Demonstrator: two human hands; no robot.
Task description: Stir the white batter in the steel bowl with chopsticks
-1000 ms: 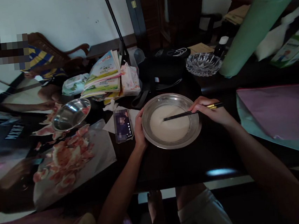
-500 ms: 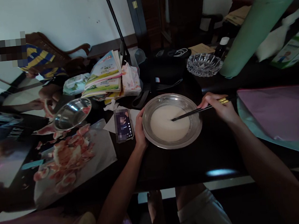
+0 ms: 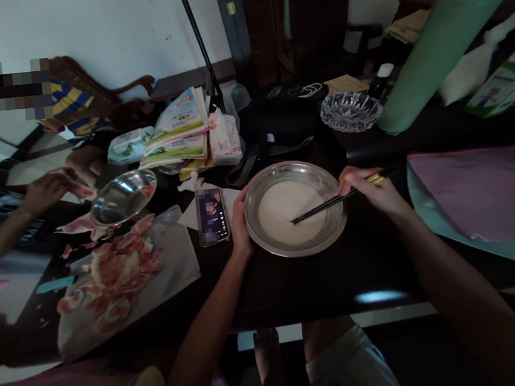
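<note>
Dark, glossy tabletop (image 3: 294,286) is stretching beneath our hands in the head view. Our left hand (image 3: 241,225) is grasping the left side of a wide, round steel bowl (image 3: 335,219); our right hand (image 3: 369,187) is pinching black, gold-ended chopsticks (image 3: 316,210), their tips dipping into milky-white liquid (image 3: 281,206). Should our left grip be slackening while the chopsticks are pushing, the bowl could be sliding and slopping liquid toward the black-screened phone (image 3: 216,216) just left of that hand. Farther left, a smaller steel bowl (image 3: 117,207) is holding a reddish piece (image 3: 148,190), beside another person's hand (image 3: 47,192).
</note>
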